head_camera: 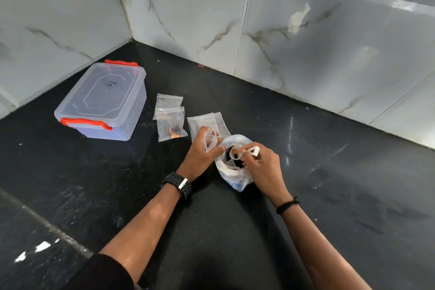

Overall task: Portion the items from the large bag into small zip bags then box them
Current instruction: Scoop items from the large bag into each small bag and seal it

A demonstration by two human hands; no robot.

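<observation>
The large clear bag (231,173) stands open on the black counter, with dark and white pieces inside. My left hand (200,155) grips a small empty zip bag (210,139) with its mouth held open, right beside the large bag's opening. My right hand (263,166) pinches a small white piece (255,150) over the large bag's mouth. A filled zip bag (171,125) with orange and dark pieces lies to the left, overlapping another small zip bag (168,101). Spare empty zip bags (207,122) lie behind my left hand. The clear box (103,101) with red latches sits shut at the left.
Marble-tiled walls (306,42) meet in a corner behind the counter (329,195). A pale seam crosses the counter at the lower left.
</observation>
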